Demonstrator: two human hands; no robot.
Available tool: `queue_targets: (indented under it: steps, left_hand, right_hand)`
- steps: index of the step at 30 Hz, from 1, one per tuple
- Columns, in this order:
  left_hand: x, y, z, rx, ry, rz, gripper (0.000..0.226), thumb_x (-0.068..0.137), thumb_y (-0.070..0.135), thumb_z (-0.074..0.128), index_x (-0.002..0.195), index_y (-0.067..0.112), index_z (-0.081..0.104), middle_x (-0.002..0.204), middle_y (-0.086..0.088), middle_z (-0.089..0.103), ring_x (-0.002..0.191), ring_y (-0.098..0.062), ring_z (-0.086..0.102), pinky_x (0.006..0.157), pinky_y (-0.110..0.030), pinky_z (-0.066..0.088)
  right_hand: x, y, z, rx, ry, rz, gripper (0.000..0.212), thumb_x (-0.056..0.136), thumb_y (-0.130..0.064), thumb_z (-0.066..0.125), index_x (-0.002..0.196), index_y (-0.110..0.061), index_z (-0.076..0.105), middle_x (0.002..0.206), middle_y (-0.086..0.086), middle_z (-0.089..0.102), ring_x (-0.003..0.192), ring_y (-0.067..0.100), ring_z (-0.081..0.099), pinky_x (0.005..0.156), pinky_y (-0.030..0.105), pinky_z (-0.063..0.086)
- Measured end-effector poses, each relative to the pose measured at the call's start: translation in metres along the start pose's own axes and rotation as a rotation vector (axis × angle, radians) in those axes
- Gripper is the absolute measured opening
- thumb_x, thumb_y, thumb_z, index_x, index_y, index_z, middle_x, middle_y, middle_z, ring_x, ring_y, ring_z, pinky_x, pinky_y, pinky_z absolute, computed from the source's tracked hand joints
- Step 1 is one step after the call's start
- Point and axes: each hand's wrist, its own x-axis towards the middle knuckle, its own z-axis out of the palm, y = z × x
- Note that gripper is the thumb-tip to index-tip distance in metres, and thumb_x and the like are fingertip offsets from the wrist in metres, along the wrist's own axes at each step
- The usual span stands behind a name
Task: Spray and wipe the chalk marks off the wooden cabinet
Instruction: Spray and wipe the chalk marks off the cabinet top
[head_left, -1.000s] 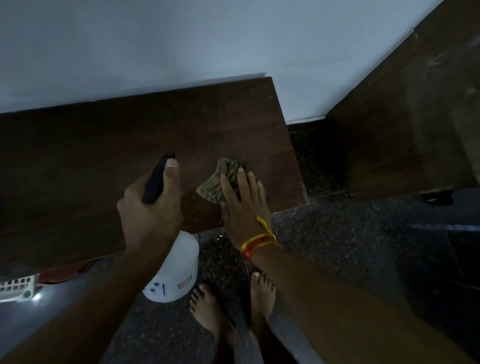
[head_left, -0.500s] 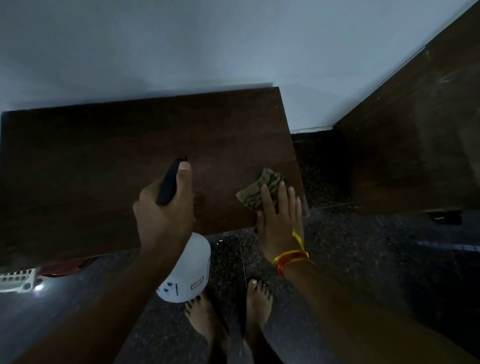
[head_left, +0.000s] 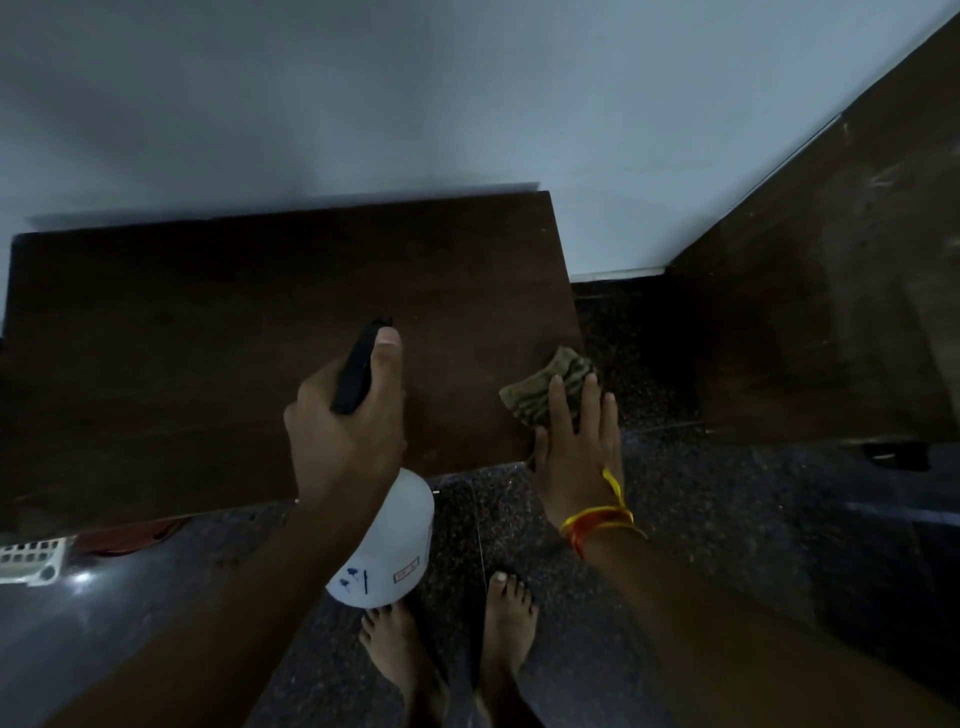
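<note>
The dark wooden cabinet (head_left: 208, 332) fills the middle of the view, its top seen from above. My left hand (head_left: 345, 431) grips the black trigger head of a white spray bottle (head_left: 395, 545), whose body hangs below the cabinet's front edge. My right hand (head_left: 576, 441) lies flat, fingers pressing an olive-green cloth (head_left: 545, 387) at the cabinet's right front corner; part of the cloth overhangs the right edge. No chalk marks are distinguishable in the dim light.
A pale wall stands behind the cabinet. A tall dark wooden panel (head_left: 831, 291) rises at the right. Dark speckled floor (head_left: 727, 519) lies below, with my bare feet (head_left: 457, 639) on it. A white slatted basket (head_left: 31, 558) and a reddish object (head_left: 130, 535) sit under the cabinet's left front.
My right hand has slid the cloth rightward across the cabinet top to its right front corner. The left hand with the bottle has kept its grip and pose.
</note>
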Motion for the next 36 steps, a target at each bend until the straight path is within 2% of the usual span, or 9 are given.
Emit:
queue_targets:
  steps: [3, 6, 8, 12, 16, 21, 28, 31, 36]
  left_hand:
    - [0.000, 0.000, 0.008, 0.012, 0.003, 0.007, 0.049, 0.095, 0.055, 0.052, 0.076, 0.011, 0.062, 0.068, -0.012, 0.061, 0.053, -0.032, 0.059, 0.045, -0.046, 0.050]
    - [-0.001, 0.000, 0.014, 0.001, 0.003, 0.005, 0.047, 0.094, 0.054, 0.052, 0.077, 0.012, 0.063, 0.068, -0.014, 0.060, 0.054, -0.032, 0.058, 0.044, -0.044, 0.049]
    - [-0.002, 0.003, 0.017, -0.007, 0.003, -0.008, 0.046, 0.094, 0.053, 0.053, 0.078, 0.011, 0.062, 0.069, -0.018, 0.060, 0.055, -0.034, 0.058, 0.044, -0.043, 0.049]
    - [0.000, 0.013, 0.022, -0.017, 0.004, -0.012, 0.049, 0.091, 0.058, 0.052, 0.075, 0.013, 0.061, 0.069, -0.013, 0.060, 0.058, -0.034, 0.059, 0.044, -0.039, 0.050]
    - [0.006, 0.018, 0.026, -0.022, 0.007, 0.006, 0.053, 0.085, 0.065, 0.049, 0.077, 0.013, 0.061, 0.072, -0.020, 0.060, 0.063, -0.039, 0.059, 0.050, -0.052, 0.052]
    - [0.011, 0.017, 0.033, -0.022, 0.034, -0.017, 0.053, 0.083, 0.067, 0.050, 0.076, 0.016, 0.062, 0.070, -0.010, 0.061, 0.057, -0.029, 0.060, 0.046, -0.047, 0.051]
    - [0.019, 0.022, 0.040, -0.017, 0.037, -0.044, 0.056, 0.081, 0.065, 0.048, 0.076, 0.011, 0.064, 0.071, -0.009, 0.062, 0.055, -0.027, 0.060, 0.049, -0.049, 0.052]
    - [0.024, 0.021, 0.040, -0.029, 0.041, -0.049, 0.059, 0.080, 0.066, 0.048, 0.077, 0.009, 0.063, 0.070, -0.011, 0.061, 0.055, -0.028, 0.059, 0.046, -0.044, 0.051]
    - [0.026, 0.014, 0.039, -0.044, 0.044, -0.003, 0.062, 0.080, 0.066, 0.047, 0.073, 0.005, 0.060, 0.065, -0.014, 0.057, 0.049, -0.032, 0.054, 0.038, -0.024, 0.043]
  right_hand:
    - [0.032, 0.001, -0.007, 0.052, 0.004, -0.023, 0.055, 0.099, -0.030, 0.040, 0.150, -0.025, 0.020, 0.159, 0.017, 0.006, 0.138, 0.044, 0.019, 0.110, 0.050, 0.029]
    - [0.049, 0.002, -0.009, 0.097, 0.029, -0.041, 0.056, 0.099, -0.028, 0.041, 0.150, -0.025, 0.020, 0.159, 0.017, 0.005, 0.134, 0.044, 0.024, 0.105, 0.050, 0.035]
    - [0.034, 0.006, -0.006, 0.096, 0.041, -0.032, 0.056, 0.099, -0.028, 0.042, 0.150, -0.024, 0.020, 0.158, 0.018, 0.006, 0.134, 0.044, 0.026, 0.107, 0.051, 0.036]
    - [-0.004, 0.013, 0.000, 0.056, -0.004, -0.040, 0.058, 0.098, -0.032, 0.042, 0.151, -0.026, 0.019, 0.159, 0.017, 0.007, 0.135, 0.042, 0.026, 0.105, 0.051, 0.039]
    - [0.043, 0.008, -0.006, 0.060, 0.009, -0.078, 0.058, 0.098, -0.034, 0.038, 0.151, -0.027, 0.017, 0.159, 0.016, 0.005, 0.135, 0.040, 0.026, 0.106, 0.049, 0.037]
    - [0.111, -0.011, -0.019, 0.020, 0.022, -0.113, 0.059, 0.098, -0.038, 0.035, 0.151, -0.027, 0.012, 0.159, 0.016, 0.003, 0.134, 0.041, 0.029, 0.109, 0.048, 0.032]
    - [0.091, -0.012, -0.013, -0.017, 0.037, -0.098, 0.058, 0.096, -0.038, 0.041, 0.150, -0.027, 0.022, 0.158, 0.016, 0.013, 0.134, 0.041, 0.032, 0.106, 0.054, 0.032]
    - [0.137, -0.023, -0.021, -0.044, 0.036, -0.114, 0.058, 0.097, -0.039, 0.036, 0.150, -0.029, 0.017, 0.159, 0.012, 0.007, 0.135, 0.039, 0.029, 0.108, 0.053, 0.029]
    - [0.212, -0.043, -0.040, -0.077, -0.001, -0.162, 0.058, 0.098, -0.039, 0.034, 0.151, -0.029, 0.012, 0.160, 0.012, 0.003, 0.130, 0.040, 0.033, 0.103, 0.055, 0.033]
